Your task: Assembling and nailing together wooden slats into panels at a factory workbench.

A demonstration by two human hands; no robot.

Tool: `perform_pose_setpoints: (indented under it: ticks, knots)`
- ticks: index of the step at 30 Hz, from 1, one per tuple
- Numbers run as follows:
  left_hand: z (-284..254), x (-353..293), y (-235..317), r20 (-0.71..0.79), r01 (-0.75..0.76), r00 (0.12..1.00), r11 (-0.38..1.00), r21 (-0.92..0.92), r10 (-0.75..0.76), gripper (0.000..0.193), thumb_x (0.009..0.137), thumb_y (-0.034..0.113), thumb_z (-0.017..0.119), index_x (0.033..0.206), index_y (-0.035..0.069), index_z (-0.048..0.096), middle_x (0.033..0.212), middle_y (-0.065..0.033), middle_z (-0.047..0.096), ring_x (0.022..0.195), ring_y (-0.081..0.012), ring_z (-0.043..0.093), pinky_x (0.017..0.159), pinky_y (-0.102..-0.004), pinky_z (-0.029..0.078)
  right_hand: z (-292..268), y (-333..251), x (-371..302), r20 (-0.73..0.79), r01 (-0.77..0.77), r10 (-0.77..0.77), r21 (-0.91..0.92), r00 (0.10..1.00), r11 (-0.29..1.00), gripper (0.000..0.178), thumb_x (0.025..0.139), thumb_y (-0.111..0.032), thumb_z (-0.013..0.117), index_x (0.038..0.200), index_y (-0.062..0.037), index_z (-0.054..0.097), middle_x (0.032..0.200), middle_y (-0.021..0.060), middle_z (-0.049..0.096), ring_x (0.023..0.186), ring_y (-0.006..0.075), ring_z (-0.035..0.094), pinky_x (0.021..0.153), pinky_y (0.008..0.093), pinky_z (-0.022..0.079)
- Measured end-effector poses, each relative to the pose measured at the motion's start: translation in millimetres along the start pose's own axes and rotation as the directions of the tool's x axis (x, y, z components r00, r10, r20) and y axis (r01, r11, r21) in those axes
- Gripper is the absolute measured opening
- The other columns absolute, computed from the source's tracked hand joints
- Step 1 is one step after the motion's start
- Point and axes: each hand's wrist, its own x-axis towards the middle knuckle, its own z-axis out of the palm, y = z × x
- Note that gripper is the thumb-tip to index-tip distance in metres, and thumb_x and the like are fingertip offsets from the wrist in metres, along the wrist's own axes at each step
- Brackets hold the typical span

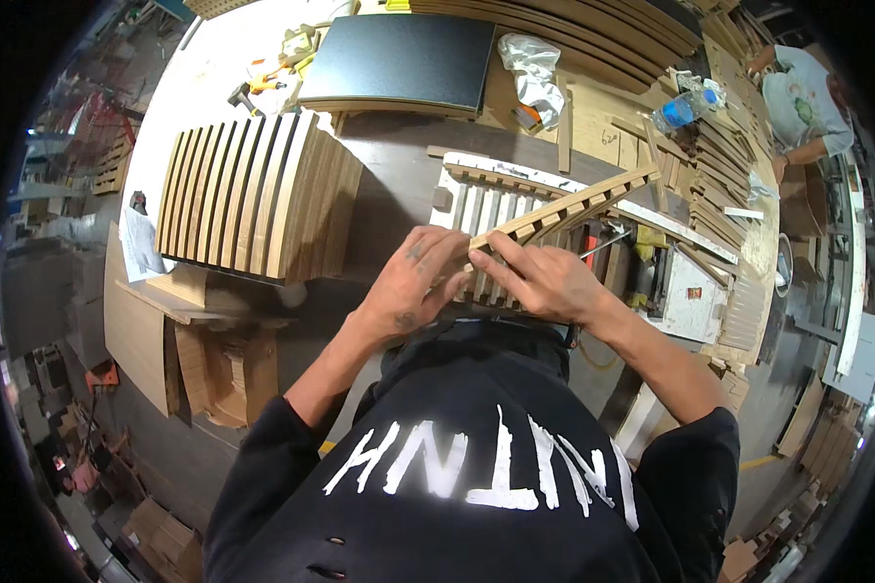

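Observation:
A slatted wooden panel [569, 206] is tilted above a white slotted frame [469, 212], its far end raised toward the upper right. My left hand [413, 282] closes on the panel's near left corner, thumb below. Close beside it, my right hand [544, 279] grips the same near end with bent fingers. Part of the frame is hidden under my hands and the panel. To the left stands a stack of slatted wooden panels [233, 199], pale slats with dark gaps between them.
A dark flat board [399, 60] lies at the back, beside a crumpled white plastic bag [532, 73]. Orange-handled tools [253, 92] lie back left. A water bottle [685, 109] and piled wood strips [724, 180] are at right. Another person [807, 102] works far right.

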Motion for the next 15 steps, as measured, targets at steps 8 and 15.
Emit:
perform_pose_setpoints:
  ticks: [8,15]
  knots:
    - [0.2,4.6,-16.7,-0.046,0.004,0.999,0.999,0.049,-0.001,0.045,0.086,0.008,0.07,0.126,0.0,0.052,0.118,-0.0176,0.06,0.108,-0.0369,0.057,0.093,-0.0441,0.049,-3.3,17.3,13.7,0.044,0.076,-0.078,0.052,0.996,0.996,0.034,0.077,-0.006,0.063,0.111,-0.0055,0.065,0.138,0.0228,0.051,0.068,0.0187,0.067,0.057,0.0298,0.056]
    - [2.0,2.1,-14.0,-0.033,0.028,0.999,0.999,0.036,-0.026,0.046,0.087,0.012,0.07,0.128,0.001,0.052,0.119,-0.0166,0.06,0.11,-0.0357,0.056,0.095,-0.0442,0.048,-13.1,12.8,35.0,-0.107,-0.24,0.27,0.23,0.957,0.943,0.028,0.085,-0.019,0.071,0.108,-0.0057,0.062,0.114,0.0128,0.062,0.064,0.0221,0.068,0.051,0.0313,0.055]
